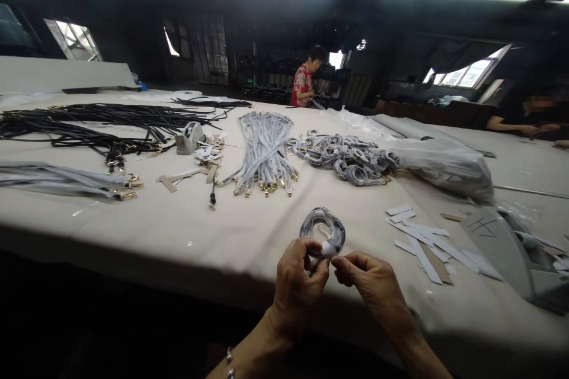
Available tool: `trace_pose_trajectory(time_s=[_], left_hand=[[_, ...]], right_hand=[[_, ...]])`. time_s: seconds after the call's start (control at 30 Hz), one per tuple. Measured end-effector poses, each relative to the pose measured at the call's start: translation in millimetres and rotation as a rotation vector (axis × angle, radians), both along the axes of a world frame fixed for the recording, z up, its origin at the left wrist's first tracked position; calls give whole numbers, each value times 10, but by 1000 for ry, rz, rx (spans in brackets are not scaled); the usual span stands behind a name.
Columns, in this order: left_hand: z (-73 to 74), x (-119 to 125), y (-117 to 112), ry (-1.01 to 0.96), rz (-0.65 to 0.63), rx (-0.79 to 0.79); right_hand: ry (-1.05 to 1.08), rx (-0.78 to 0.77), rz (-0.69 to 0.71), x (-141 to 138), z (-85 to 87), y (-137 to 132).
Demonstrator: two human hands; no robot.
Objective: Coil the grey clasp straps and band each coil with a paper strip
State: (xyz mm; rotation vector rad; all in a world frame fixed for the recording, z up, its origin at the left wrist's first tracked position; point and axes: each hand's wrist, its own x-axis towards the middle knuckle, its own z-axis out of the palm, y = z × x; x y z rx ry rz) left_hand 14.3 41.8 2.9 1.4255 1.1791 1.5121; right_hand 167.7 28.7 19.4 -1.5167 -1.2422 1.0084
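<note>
A coiled grey strap (336, 222) in thin clear wrapping, with gold-coloured metal inside the loop, is held up at the table's front edge. A white band (328, 248) sits on its lower side. My left hand (299, 272) is closed around this lower part, thumb and fingers pressed by the band. Right beside it, my right hand (371, 278) is pinched shut at the coil's lower right edge; what lies between its fingertips is too small to make out. White paper strips (422, 240) lie to the right, near a grey tape dispenser (511, 249).
Beyond my hands lie straight wrapped straps (265, 148) with gold clasps and a pile of coiled straps (347, 154). Black straps (89, 121) and another dispenser (189, 138) are left. A plastic bag (448, 166) stands right. A person in red (302, 83) works across the table.
</note>
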Motion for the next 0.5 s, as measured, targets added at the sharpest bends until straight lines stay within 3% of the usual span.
trace_pose_trajectory(time_s=[0.1, 0.2, 0.37, 0.5], left_hand=[[-21, 13, 14, -45, -6, -50], [-40, 36, 38, -143, -84, -222], [-73, 63, 95, -592, -327, -532], [-70, 52, 133, -785, -362, -636]], right_hand=[[46, 11, 15, 11, -54, 50], [152, 19, 51, 43, -99, 93], [232, -69, 211, 136, -105, 130], [199, -137, 272, 176, -26, 149]])
